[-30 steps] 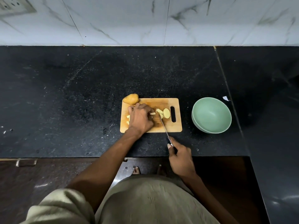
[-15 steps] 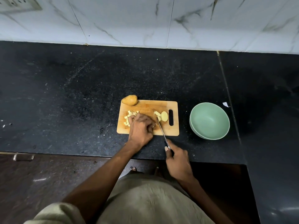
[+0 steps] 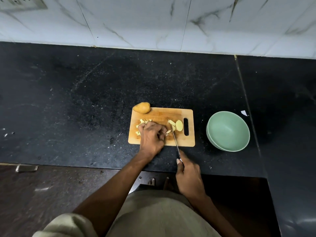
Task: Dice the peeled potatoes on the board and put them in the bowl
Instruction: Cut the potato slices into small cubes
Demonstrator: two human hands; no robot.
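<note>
Potato pieces: pale yellow dice (image 3: 143,124) lie on the board's left part, flat slices (image 3: 177,125) on its right.
Whole potato: (image 3: 142,107) smooth, at the board's far left corner.
My left hand: (image 3: 152,136) fingers curled down on the pieces; what they pinch I cannot tell.
My right hand: (image 3: 188,177) clenched around the knife (image 3: 176,142), its thin blade crossing the board.
Board: (image 3: 159,115) wooden, rectangular.
Bowl: (image 3: 228,131) green, round, right of the board on the black speckled counter (image 3: 85,100).

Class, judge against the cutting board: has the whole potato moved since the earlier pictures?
No. The whole potato sits at the cutting board's far left corner, as before.
</note>
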